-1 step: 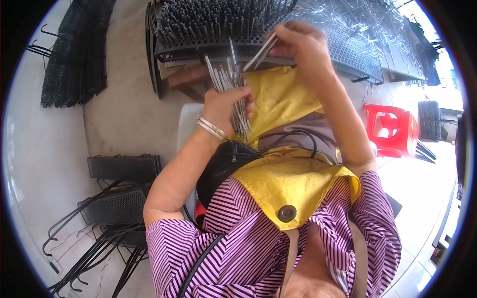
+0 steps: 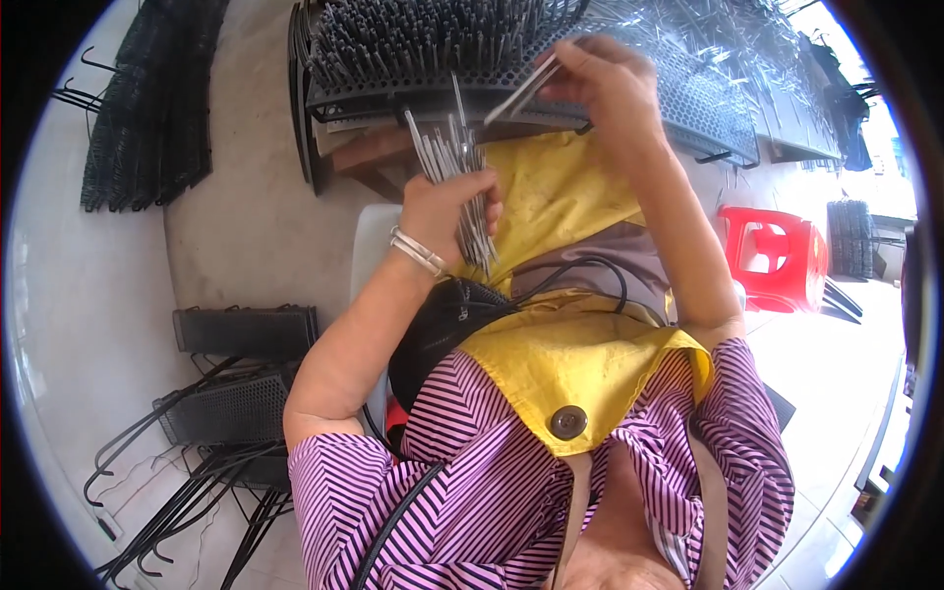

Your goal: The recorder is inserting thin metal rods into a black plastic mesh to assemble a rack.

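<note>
A pale, smooth concrete floor is being seen across the left and middle of the view, brightly lit, and it is being washed out by sunlight toward the lower right. Along the top, a long black perforated rack is being filled with upright thin metal rods, their tips bristling in dense rows; it is being carried on what appears to be a brown wooden bench, though only a corner is showing. At upper left a dark stack of black wire frames is being kept on the floor, well apart from the rack. Lower left, black mesh panels with hooked wire legs are being piled beside one another. At right a red plastic stool is being lit by the sun.

A yellow cloth apron is being worn over a purple striped shirt.

A fanned bundle of thin grey metal rods is being clenched in the left hand, just below the rack's front edge and over the apron. A few separate grey rods are being pinched between the fingertips of the right hand, held slanted against the rack's front.
</note>
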Motion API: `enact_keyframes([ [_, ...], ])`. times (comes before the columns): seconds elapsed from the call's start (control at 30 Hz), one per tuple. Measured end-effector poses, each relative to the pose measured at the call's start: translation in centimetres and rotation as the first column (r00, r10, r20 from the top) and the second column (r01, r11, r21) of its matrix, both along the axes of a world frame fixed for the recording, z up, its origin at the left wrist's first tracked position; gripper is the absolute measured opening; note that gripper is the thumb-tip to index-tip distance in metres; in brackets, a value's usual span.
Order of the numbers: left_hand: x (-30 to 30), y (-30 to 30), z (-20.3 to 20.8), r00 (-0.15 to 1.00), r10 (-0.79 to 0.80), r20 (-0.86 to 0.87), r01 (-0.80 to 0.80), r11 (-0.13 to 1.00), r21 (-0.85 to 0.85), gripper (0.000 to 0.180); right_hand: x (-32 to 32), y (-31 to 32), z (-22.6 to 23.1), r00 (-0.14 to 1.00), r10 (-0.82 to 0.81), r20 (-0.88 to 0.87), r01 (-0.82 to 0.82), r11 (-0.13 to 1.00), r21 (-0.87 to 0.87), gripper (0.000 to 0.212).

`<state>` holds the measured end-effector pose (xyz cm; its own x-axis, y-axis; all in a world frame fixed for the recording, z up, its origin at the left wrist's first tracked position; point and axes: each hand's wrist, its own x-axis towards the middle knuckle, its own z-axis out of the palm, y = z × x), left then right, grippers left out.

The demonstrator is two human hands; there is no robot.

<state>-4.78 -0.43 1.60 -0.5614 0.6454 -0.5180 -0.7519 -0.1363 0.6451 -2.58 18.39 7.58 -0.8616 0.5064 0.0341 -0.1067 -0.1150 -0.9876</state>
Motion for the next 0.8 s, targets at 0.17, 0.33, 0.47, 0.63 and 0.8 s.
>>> enact_keyframes([
  [0.17, 0.1, 0.3, -0.1, 0.999, -0.006, -0.034, 0.006, 1.000, -0.016, 0.012, -1.4, -0.2, -0.4, 0.972, -0.108, -0.207, 0.133, 0.985, 0.110, 0.019],
  [0.33, 0.9, 0.3, 0.0, 0.985, -0.084, -0.149, 0.082, 0.996, -0.017, 0.010, -3.5, -1.0, -1.3, 0.958, -0.052, -0.282, 0.114, 0.971, 0.210, 0.006],
  [0.47, 1.1, 0.7, 0.2, 0.987, -0.071, -0.146, 0.064, 0.997, -0.051, 0.011, -4.6, -2.2, -1.4, 0.972, -0.028, -0.234, 0.100, 0.949, 0.299, 0.005],
  [0.63, 1.1, 0.9, 0.0, 0.989, -0.073, -0.128, 0.073, 0.997, -0.010, 0.011, -5.3, -2.3, -1.5, 0.972, 0.086, -0.219, 0.074, 0.772, 0.631, 0.007],
  [0.8, 0.8, 0.9, -0.4, 0.988, -0.110, -0.108, 0.111, 0.994, -0.001, 0.010, -5.9, -2.6, -0.9, 0.971, 0.168, -0.168, 0.035, 0.599, 0.800, 0.010],
])
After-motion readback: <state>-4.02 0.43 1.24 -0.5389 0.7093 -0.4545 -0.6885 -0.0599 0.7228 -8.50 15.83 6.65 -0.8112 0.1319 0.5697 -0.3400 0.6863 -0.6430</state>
